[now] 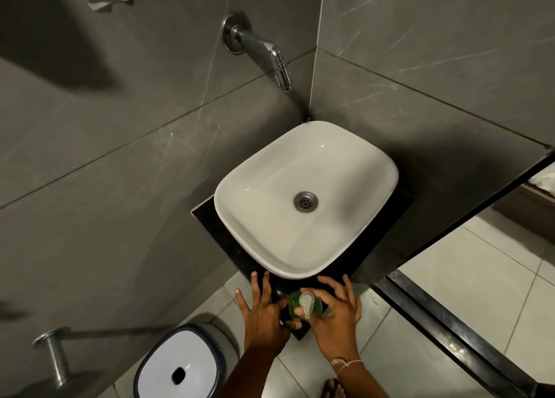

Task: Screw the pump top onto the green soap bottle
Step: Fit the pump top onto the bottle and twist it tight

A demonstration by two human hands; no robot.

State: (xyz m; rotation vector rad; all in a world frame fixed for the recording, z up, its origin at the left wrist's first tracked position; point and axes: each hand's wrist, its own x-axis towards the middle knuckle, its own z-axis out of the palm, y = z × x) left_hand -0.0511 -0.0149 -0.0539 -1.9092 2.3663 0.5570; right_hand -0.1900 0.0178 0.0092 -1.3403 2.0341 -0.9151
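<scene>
Head view only, so one angle to go on: the green soap bottle [293, 307] stands on the dark counter [216, 226] right at the near edge of the white sink [237, 187], pump top [307, 304] sitting on its neck. Left hand [264, 313] is against the bottle's left side with its fingers [257, 286] spread loose, not wrapped, thumb touching the body. Right hand [338, 313] pinches the pump top with thumb and forefinger, other fingers fanned out. My guess: light plastic, stiff enough, probably slick if soapy, and it sits close to the counter's corner. I'd hold the body low and twist at the collar, not the nozzle.
</scene>
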